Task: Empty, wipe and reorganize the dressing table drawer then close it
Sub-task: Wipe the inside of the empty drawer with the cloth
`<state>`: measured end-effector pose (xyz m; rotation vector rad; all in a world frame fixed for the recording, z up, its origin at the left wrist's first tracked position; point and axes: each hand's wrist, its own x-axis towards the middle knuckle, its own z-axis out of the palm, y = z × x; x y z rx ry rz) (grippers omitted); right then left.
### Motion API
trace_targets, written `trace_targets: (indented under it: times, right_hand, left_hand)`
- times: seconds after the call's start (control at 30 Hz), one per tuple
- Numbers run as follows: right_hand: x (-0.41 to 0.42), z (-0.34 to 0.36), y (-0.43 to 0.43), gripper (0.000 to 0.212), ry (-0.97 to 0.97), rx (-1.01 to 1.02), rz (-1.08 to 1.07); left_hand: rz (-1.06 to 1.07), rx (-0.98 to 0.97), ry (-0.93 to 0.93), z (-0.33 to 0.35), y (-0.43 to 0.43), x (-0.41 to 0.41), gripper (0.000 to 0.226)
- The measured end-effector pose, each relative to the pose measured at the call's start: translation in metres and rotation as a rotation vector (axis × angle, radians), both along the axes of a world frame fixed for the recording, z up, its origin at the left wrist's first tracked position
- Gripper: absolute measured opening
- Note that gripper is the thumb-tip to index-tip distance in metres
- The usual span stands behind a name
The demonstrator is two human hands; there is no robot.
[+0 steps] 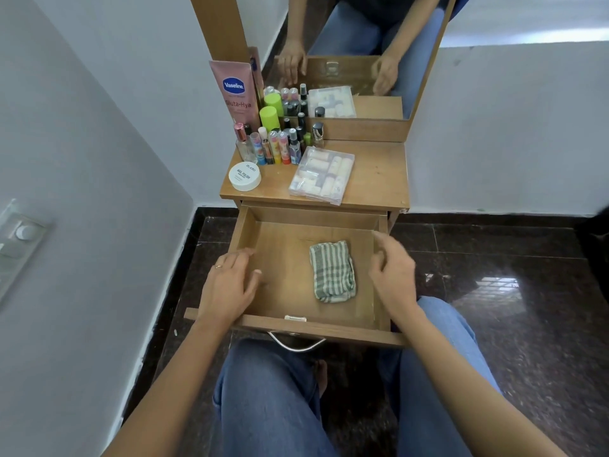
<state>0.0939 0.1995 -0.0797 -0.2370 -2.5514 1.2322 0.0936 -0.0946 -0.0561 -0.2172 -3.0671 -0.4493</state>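
— Fingers [386,247] of the right hand [393,275]?
— Loosely curled, holding nothing, over the drawer's [313,328] right wall. The left hand [227,285] rests spread at its left wall.
— The cloth [333,272]?
— One, folded on the drawer floor, long axis front-to-back, nearer the right hand.
— On the surface [379,173]?
— One clear box [323,174], one white jar [245,175], one pink tube [235,94].

A single wide-angle view looks out from the seated person's head, facing forward and steeply down over the knees [263,390]. The open drawer [283,275] lies close below the lens at mid-frame, and the left hand [227,285] and right hand [392,272] enter from the bottom edge. The bench [379,173] top sits just beyond, and the mirror [362,28] at the top edge faces back toward the camera. The walls [82,159] splay outward at the sides.
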Motion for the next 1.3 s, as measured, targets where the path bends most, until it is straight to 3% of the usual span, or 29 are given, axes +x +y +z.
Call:
trace_targets:
  times: [0.1,0.23,0.47,0.6,0.8,0.9,1.03,1.3]
  right_hand:
    - [-0.008,-0.001,0.010,0.029,-0.099,-0.089,-0.130]
    - [-0.023,-0.007,0.006,0.033,-0.384,-0.226,-0.151]
    - [-0.024,-0.016,0.000,0.038,-0.403,-0.272,-0.239]
    - [-0.024,-0.017,0.000,0.038,-0.411,-0.234,-0.245]
    - [-0.025,-0.021,-0.001,0.039,-0.412,-0.171,-0.247]
    - [-0.027,-0.023,-0.002,0.039,-0.396,-0.175,-0.252]
    - [-0.027,-0.024,0.000,0.038,-0.387,-0.205,-0.244]
    - [-0.028,-0.027,0.002,0.036,-0.380,-0.269,-0.237]
  left_hand:
    - [-0.174,0.027,-0.077,0.010,0.040,-0.007,0.040]
    - [-0.370,0.040,-0.258,-0.003,0.100,-0.022,0.049]
    - [-0.385,-0.160,-0.502,-0.040,0.140,-0.036,0.074]
    - [-0.327,-0.157,-0.514,-0.050,0.151,-0.050,0.072]
    - [-0.162,0.080,-0.443,-0.061,0.176,-0.065,0.063]
    - [-0.129,0.061,-0.429,-0.067,0.187,-0.066,0.063]
    - [-0.340,-0.026,-0.426,-0.069,0.202,-0.066,0.061]
    - [-0.422,-0.112,-0.359,-0.072,0.202,-0.072,0.060]
